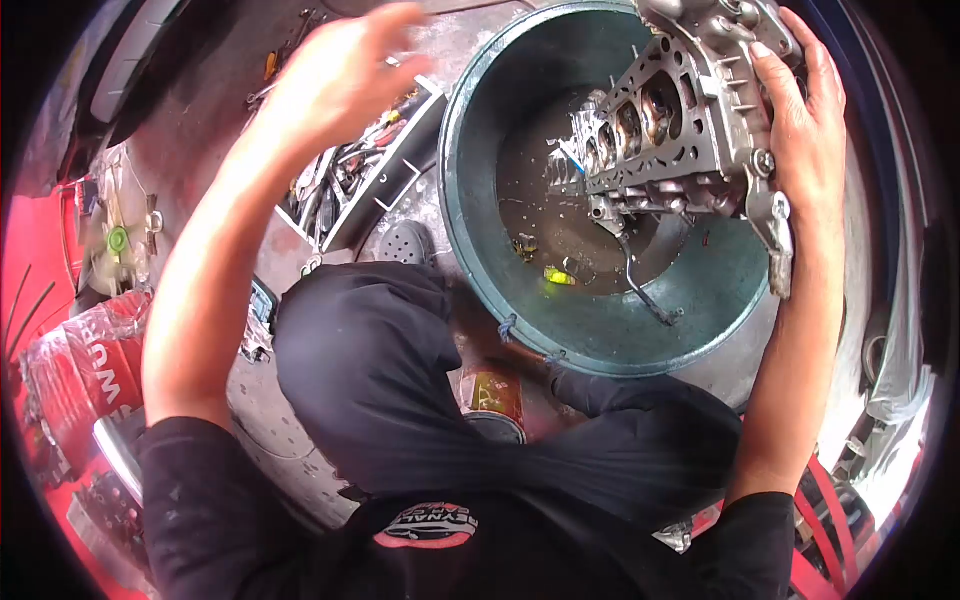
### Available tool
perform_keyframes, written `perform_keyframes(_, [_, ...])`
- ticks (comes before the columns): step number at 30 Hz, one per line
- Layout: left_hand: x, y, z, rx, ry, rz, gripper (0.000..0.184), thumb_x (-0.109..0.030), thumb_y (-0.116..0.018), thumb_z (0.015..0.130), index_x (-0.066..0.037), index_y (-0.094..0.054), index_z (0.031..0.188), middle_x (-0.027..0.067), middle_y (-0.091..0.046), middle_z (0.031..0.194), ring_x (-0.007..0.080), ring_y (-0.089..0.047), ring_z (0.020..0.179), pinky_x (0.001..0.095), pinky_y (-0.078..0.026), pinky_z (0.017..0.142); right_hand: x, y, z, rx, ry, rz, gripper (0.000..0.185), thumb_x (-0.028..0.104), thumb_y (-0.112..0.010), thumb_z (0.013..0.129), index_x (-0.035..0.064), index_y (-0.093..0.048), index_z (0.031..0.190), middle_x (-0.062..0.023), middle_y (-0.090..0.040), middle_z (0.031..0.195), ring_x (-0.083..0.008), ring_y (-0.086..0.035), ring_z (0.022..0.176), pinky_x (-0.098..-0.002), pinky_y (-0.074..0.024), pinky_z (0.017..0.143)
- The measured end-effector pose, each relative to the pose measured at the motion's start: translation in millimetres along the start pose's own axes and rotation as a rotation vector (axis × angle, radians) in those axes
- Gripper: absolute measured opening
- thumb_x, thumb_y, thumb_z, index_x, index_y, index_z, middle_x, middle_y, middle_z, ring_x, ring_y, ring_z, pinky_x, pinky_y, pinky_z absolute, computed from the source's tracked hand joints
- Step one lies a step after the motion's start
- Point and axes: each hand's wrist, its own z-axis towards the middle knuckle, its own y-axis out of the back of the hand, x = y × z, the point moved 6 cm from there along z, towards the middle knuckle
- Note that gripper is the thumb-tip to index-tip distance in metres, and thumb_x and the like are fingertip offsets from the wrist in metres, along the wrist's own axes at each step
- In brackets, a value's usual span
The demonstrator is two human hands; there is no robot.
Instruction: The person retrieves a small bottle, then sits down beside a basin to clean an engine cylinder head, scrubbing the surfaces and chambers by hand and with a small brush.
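My right hand (808, 130) grips the upper end of a grey metal cylinder head (690, 145). The engine part leans at a slant into a large green tub (470, 235), its flat face with a row of round chambers turned towards the left. Its lower end reaches down to murky liquid in the tub; whether it rests on the bottom is hidden. A thin bent metal pipe (632, 268) lies below it against the tub wall. My left hand (350, 60), blurred, is raised left of the tub, above a tool tray, fingers apart and holding nothing.
The tool tray (402, 160) full of hand tools stands left of the tub. A yellow piece (558, 275) lies in the tub's liquid. Between my legs stands a can (492, 400). A red wrapped container (90, 360) is at the far left.
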Motion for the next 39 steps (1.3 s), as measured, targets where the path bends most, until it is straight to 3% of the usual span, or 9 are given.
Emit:
perform_keyframes(8, [-107.3,-127.8,37.8,0.593,-0.166,0.115,0.045,-0.027,-0.067,0.082,-0.004,-0.059,0.119,0.0191,-0.067,0.107,0.0349,-0.063,0.104,0.0436,-0.050,0.089,-17.7,-0.3,3.5,0.026,0.041,0.028,0.052,0.022,-0.059,0.083,0.0037,-0.047,0.130,-0.0210,-0.040,0.138,-0.0383,-0.025,0.138,-0.0445,-0.0217,0.113])
perform_keyframes(16, [-91.1,-184.0,-7.6,0.225,0.222,-0.257,0.043,-0.026,-0.067,0.083,-0.002,-0.062,0.118,0.0187,-0.068,0.107,0.0308,-0.065,0.103,0.0376,-0.050,0.091,-26.6,7.2,5.1,0.066,0.031,0.250,0.058,0.027,-0.063,0.077,0.0021,-0.049,0.128,-0.0200,-0.045,0.133,-0.0372,-0.027,0.135,-0.0426,-0.0240,0.112])
perform_keyframes(18, [-98.2,-161.0,-24.9,0.018,0.340,-0.299,0.041,-0.026,-0.068,0.082,0.000,-0.064,0.114,0.0176,-0.069,0.104,0.0289,-0.067,0.100,0.0365,-0.051,0.090,-72.7,-39.7,18.6,-0.294,0.314,0.089,0.060,0.029,-0.064,0.076,0.0019,-0.050,0.128,-0.0189,-0.045,0.134,-0.0364,-0.028,0.133,-0.0416,-0.0243,0.112])
perform_keyframes(20, [-101.3,-162.4,-46.5,0.025,0.441,-0.430,0.037,-0.023,-0.069,0.082,0.000,-0.066,0.110,0.0168,-0.070,0.102,0.0258,-0.068,0.096,0.0351,-0.051,0.087,-39.6,3.1,5.4,0.026,0.007,0.296,0.062,0.030,-0.064,0.076,0.0023,-0.049,0.130,-0.0188,-0.043,0.138,-0.0364,-0.025,0.136,-0.0412,-0.0224,0.114])
perform_keyframes(27, [-97.6,-150.3,-60.0,-0.043,0.430,-0.564,0.039,-0.023,-0.070,0.082,0.003,-0.065,0.111,0.0115,-0.071,0.085,0.0176,-0.068,0.080,0.0303,-0.052,0.077,-46.9,1.6,9.8,0.054,0.011,0.280,0.062,0.032,-0.066,0.076,0.0036,-0.051,0.129,-0.0185,-0.040,0.140,-0.0351,-0.026,0.135,-0.0403,-0.0223,0.114])
perform_keyframes(30, [-96.5,-136.0,-71.9,-0.093,0.425,-0.410,0.034,-0.024,-0.071,0.080,0.000,-0.068,0.105,0.0149,-0.071,0.087,0.0258,-0.069,0.082,0.0353,-0.053,0.079,-46.7,-4.4,12.9,0.035,0.079,0.201,0.056,0.026,-0.067,0.074,0.0047,-0.054,0.124,-0.0191,-0.044,0.136,-0.0358,-0.029,0.133,-0.0410,-0.0242,0.112])
perform_keyframes(33, [-83.6,-160.5,-74.2,0.099,0.439,-0.403,0.034,-0.028,-0.073,0.078,-0.001,-0.068,0.097,0.0186,-0.070,0.094,0.0297,-0.068,0.093,0.0391,-0.052,0.084,-40.8,-12.1,16.3,0.054,0.335,-0.176,0.055,0.024,-0.066,0.074,0.0050,-0.054,0.125,-0.0194,-0.043,0.136,-0.0368,-0.028,0.133,-0.0411,-0.0234,0.112])
perform_keyframes(36, [-102.7,-197.2,-64.0,0.362,0.408,-0.235,0.037,-0.033,-0.073,0.078,-0.003,-0.069,0.099,0.0183,-0.069,0.103,0.0308,-0.066,0.101,0.0384,-0.053,0.087,-43.1,-5.7,12.9,0.050,0.033,0.164,0.056,0.021,-0.062,0.074,0.0050,-0.053,0.127,-0.0218,-0.042,0.134,-0.0357,-0.034,0.130,-0.0405,-0.0302,0.109])
perform_keyframes(39, [-116.9,-259.6,-60.7,0.681,0.331,-0.101,0.041,-0.034,-0.072,0.080,-0.005,-0.068,0.109,0.0131,-0.068,0.113,0.0273,-0.064,0.109,0.0357,-0.052,0.091,-16.3,5.9,2.6,0.032,0.101,0.123,0.054,0.019,-0.061,0.075,0.0037,-0.052,0.126,-0.0189,-0.045,0.124,-0.0302,-0.049,0.110,-0.0366,-0.0415,0.097])
